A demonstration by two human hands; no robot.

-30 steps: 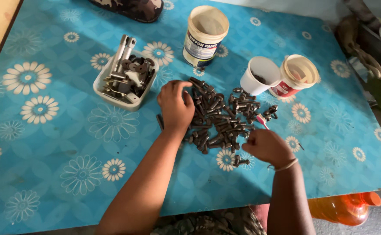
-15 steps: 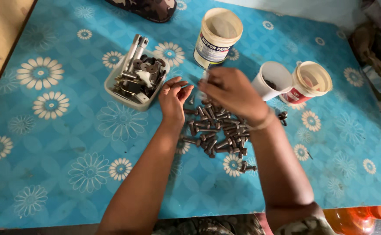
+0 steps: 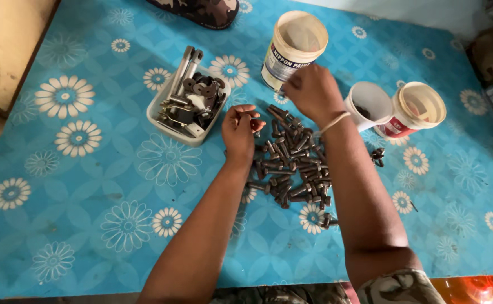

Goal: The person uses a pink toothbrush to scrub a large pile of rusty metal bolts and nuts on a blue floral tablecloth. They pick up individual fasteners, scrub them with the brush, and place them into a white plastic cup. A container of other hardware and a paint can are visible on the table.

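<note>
Two bare hands sort a heap of dark steel bolts point(image 3: 291, 163) on a blue flowered tablecloth point(image 3: 89, 169).

Head view: the left hand point(image 3: 240, 130) pinches a small bolt; the right hand point(image 3: 313, 90), fingers curled together, hovers by the tall cream paint can point(image 3: 292, 49), contents unclear. The white plastic tray point(image 3: 187, 107) far left holds sorted hardware; most bolts remain heaped.

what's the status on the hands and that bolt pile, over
Left hand pinching a small dark bolt beside the white tray. Right hand raised at the paint can, grip unclear. Bolt pile loose between the forearms. Nothing blocking.
</note>
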